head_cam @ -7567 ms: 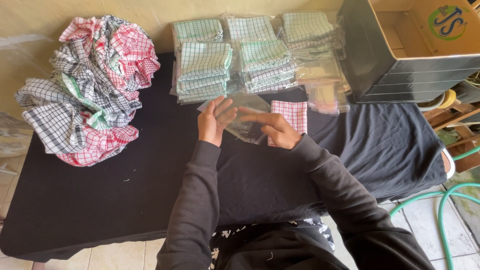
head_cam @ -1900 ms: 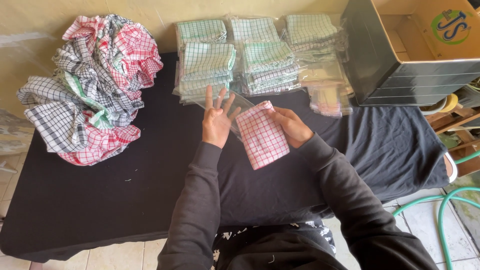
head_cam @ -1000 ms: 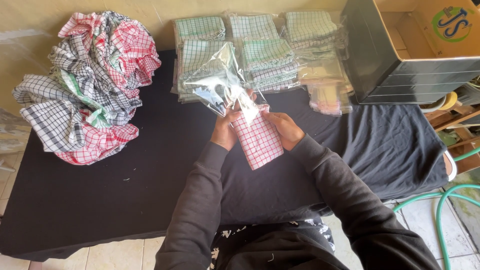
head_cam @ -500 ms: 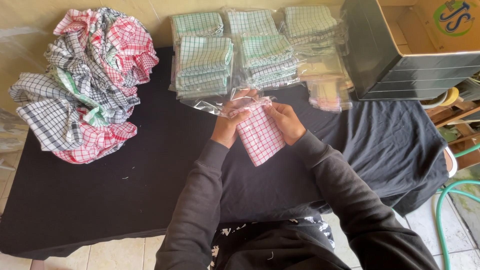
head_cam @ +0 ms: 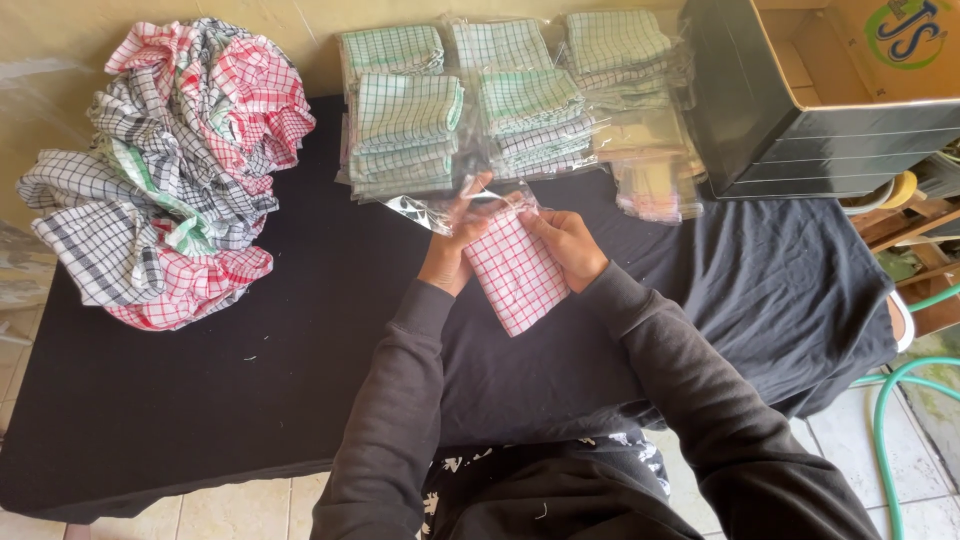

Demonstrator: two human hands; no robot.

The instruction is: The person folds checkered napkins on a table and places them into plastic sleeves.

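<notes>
- Left hand [head_cam: 452,245]: raised just above the table, fingers curled and pinched on the upper left edge of the folded red-checked cloth [head_cam: 515,275] and on the mouth of the clear plastic bag [head_cam: 432,208] that trails to its left.
- Right hand [head_cam: 568,245]: fingers pressed together against the cloth's upper right edge, thumb on top, gripping it opposite the left hand.
- Folded red-checked cloth: a white rectangle with a red grid, held between both hands at the middle of the table, tilted so its lower corner points toward the person; whether it is already inside a bag cannot be told.
- Clear plastic bag: crumpled and glossy, its free end lying near the front of the packed stacks.
- Table [head_cam: 200,400]: covered with a black cloth that hangs over the right end.
- Stacks of bagged green-checked cloths [head_cam: 405,125]: set in rows along the far edge, just beyond the hands.
- Pile of loose checked cloths [head_cam: 170,170]: red, black and green patterns heaped at the far left, well apart from the hands.
- Open cardboard box [head_cam: 830,90]: dark-sided, at the far right corner, beside the stacks.
- Green hose [head_cam: 890,420]: curved on the tiled floor at right.
</notes>
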